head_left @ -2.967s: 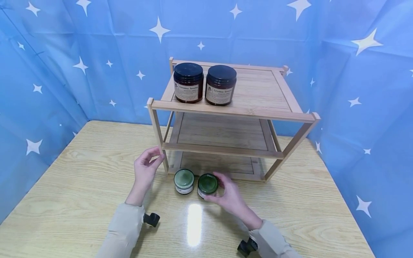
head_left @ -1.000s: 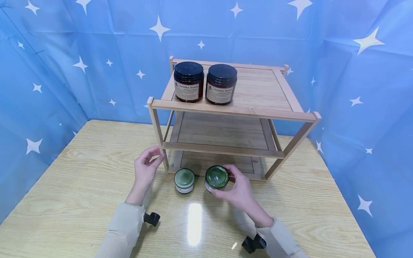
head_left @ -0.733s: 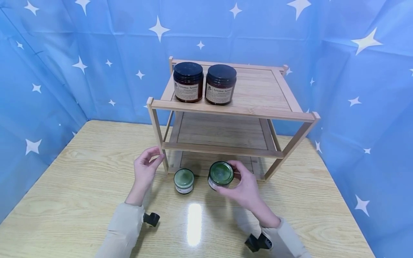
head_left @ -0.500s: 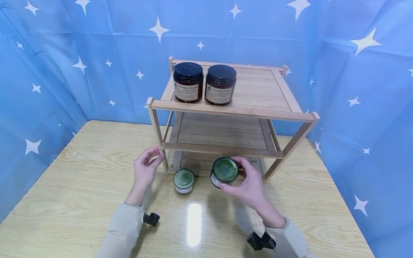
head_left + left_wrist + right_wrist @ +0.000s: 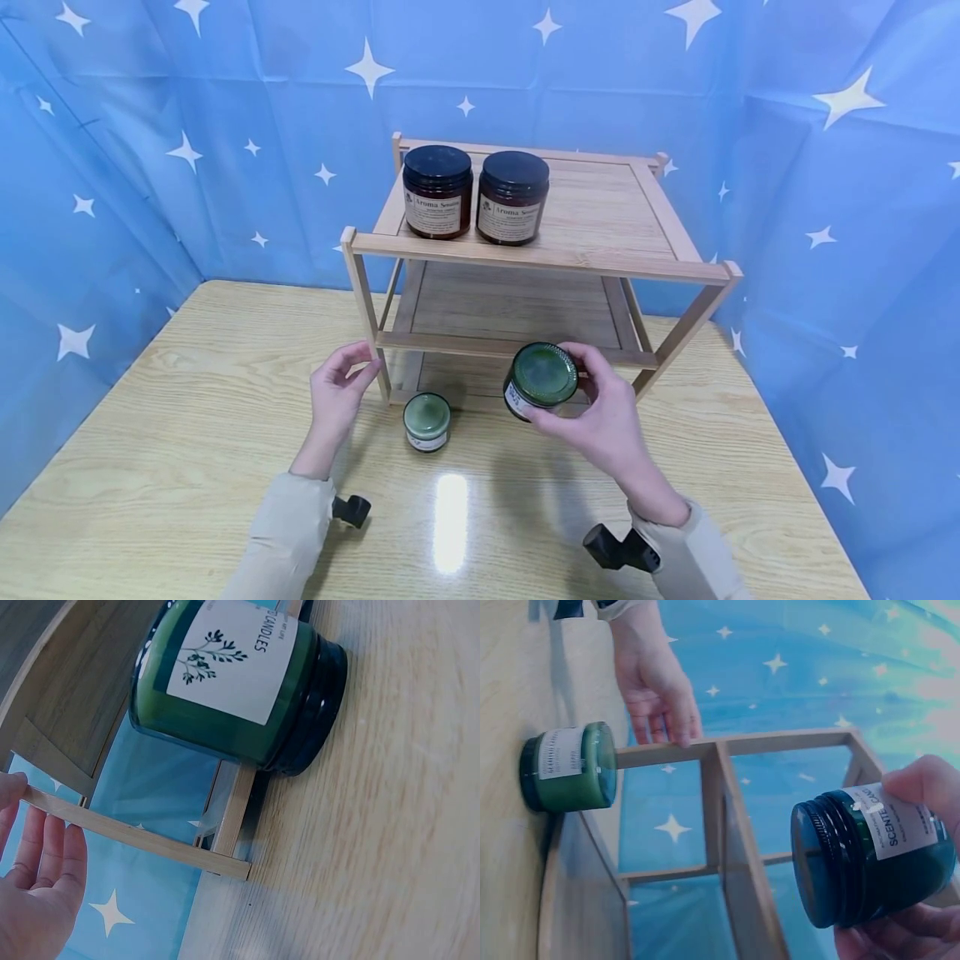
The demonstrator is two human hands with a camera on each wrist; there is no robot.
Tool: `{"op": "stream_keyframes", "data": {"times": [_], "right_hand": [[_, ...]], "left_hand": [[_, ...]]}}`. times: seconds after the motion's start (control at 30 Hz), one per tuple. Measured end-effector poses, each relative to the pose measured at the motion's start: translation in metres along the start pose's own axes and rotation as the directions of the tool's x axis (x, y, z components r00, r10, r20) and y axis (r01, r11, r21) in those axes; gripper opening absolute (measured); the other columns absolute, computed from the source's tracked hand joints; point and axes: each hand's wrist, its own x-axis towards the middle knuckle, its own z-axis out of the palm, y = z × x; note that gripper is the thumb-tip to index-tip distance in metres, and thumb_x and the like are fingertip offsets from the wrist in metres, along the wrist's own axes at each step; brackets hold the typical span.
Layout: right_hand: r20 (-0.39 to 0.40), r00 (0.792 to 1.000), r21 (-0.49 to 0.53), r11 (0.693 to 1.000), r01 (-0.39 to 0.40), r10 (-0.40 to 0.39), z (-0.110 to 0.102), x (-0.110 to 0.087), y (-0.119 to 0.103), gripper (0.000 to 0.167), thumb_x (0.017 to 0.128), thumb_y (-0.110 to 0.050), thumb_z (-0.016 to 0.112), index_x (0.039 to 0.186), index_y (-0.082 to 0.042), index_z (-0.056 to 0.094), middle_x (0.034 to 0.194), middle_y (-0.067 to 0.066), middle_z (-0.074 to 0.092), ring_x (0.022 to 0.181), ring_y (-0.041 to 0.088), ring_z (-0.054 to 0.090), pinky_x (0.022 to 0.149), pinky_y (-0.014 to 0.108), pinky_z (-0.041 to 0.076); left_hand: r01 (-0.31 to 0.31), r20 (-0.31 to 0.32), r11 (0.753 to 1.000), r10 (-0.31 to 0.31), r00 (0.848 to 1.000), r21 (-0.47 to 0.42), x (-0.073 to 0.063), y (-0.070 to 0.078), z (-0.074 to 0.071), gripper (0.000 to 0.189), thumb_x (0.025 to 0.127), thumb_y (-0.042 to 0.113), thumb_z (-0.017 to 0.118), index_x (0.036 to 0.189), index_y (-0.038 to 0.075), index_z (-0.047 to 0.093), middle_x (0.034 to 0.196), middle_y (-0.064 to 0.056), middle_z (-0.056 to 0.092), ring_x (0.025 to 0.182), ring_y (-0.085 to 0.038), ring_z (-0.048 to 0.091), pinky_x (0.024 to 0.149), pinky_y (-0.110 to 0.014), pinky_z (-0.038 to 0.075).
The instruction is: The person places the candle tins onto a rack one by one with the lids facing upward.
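My right hand (image 5: pixel 600 417) grips a dark green scented candle jar (image 5: pixel 543 377) by its side, thumb over the label. The jar is upside down, black lid facing down, held above the table in front of the rack's lower tiers. My left hand (image 5: pixel 337 400) pinches the front left post of the wooden rack (image 5: pixel 480 344) between thumb and fingers, as the left wrist view also shows. A lighter green candle jar (image 5: pixel 427 421), likewise lid down, stands on the table before the rack's left side, between the two hands. Its label has a leafy sprig (image 5: pixel 206 656).
Two brown jars with black lids, a left one (image 5: pixel 437 192) and a right one (image 5: pixel 513 197), stand on the rack's top tier, toward its left. The wood-grain table (image 5: pixel 225 358) is backed by a blue star-patterned cloth (image 5: pixel 285 108).
My right hand has lifted the dark green candle jar off the table and carried it up and to the right. The left hand and the lighter jar stay where they were.
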Motion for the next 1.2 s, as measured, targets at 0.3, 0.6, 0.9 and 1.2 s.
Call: {"op": "stream_keyframes", "data": {"times": [0.3, 0.6, 0.9, 1.2], "right_hand": [[-0.006, 1.000, 0.050, 0.999, 0.014, -0.014, -0.011, 0.009, -0.017, 0.063, 0.059, 0.006, 0.083, 0.116, 0.002, 0.057, 0.104, 0.009, 0.061, 0.089, 0.010, 0.057, 0.073, 0.013, 0.051], [-0.045, 0.999, 0.091, 0.995, 0.029, -0.025, -0.023, 0.020, -0.030, 0.065, 0.059, 0.012, 0.080, 0.118, 0.002, 0.057, 0.105, 0.000, 0.061, 0.088, 0.012, 0.059, 0.074, 0.014, 0.051], [-0.077, 0.997, 0.122, 0.992, 0.035, -0.026, -0.033, 0.030, -0.043, 0.065, 0.060, 0.016, 0.077, 0.120, 0.004, 0.056, 0.107, 0.003, 0.062, 0.087, 0.013, 0.060, 0.075, 0.015, 0.052], [-0.118, 0.991, 0.259, 0.961, 0.098, -0.069, -0.041, 0.042, -0.053, 0.061, 0.062, 0.018, 0.074, 0.119, 0.004, 0.057, 0.110, 0.012, 0.061, 0.094, 0.019, 0.060, 0.083, 0.019, 0.051]], "left_hand": [[-0.004, 0.000, 1.000, 0.004, 1.000, 0.007, 0.000, 0.000, 0.000, 0.042, 0.077, -0.022, 0.059, 0.093, 0.016, 0.068, 0.087, 0.006, 0.067, 0.085, -0.008, 0.062, 0.078, -0.022, 0.056], [-0.014, 0.014, 1.000, 0.014, 1.000, 0.019, 0.001, -0.001, -0.001, 0.040, 0.077, -0.022, 0.060, 0.095, 0.014, 0.067, 0.087, 0.006, 0.067, 0.086, -0.008, 0.062, 0.077, -0.021, 0.056], [-0.029, 0.027, 1.000, 0.029, 0.999, -0.003, 0.002, -0.002, -0.001, 0.040, 0.077, -0.022, 0.060, 0.096, 0.012, 0.068, 0.088, 0.006, 0.067, 0.086, -0.008, 0.062, 0.075, -0.021, 0.056], [-0.034, 0.023, 0.999, 0.034, 0.999, -0.008, 0.001, -0.002, -0.002, 0.037, 0.077, -0.023, 0.059, 0.096, 0.007, 0.068, 0.088, 0.006, 0.067, 0.085, -0.008, 0.062, 0.075, -0.021, 0.056]]}}
